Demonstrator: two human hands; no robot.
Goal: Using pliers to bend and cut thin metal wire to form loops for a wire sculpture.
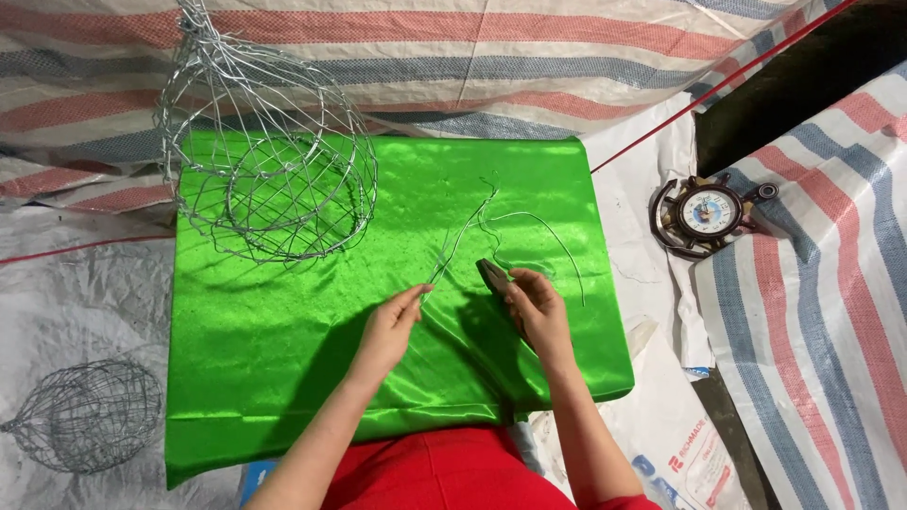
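A glossy green satin cloth [283, 378] is spread flat. At its 11 o'clock, a rounded wire cage [269, 165] is set. At centre, thin bent wire [463, 231] is pinched by the left hand [389, 331]; dark pliers [493, 276] are gripped in the right hand [539, 307].

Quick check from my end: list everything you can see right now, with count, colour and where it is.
wire strands: a few, silver, on the cloth centre, one end pinched in the left hand
pliers: one, dark, in the right hand
satin cloth: one, bright green, spread in the middle
large wire frame: one, silver, cloth's upper left corner
small wire frame: one, grey, lower left on the tarp
clock: one, dark ship's-wheel shape, to the right
striped tarp: red, blue and white, all around
left hand: holds wire
right hand: grips pliers
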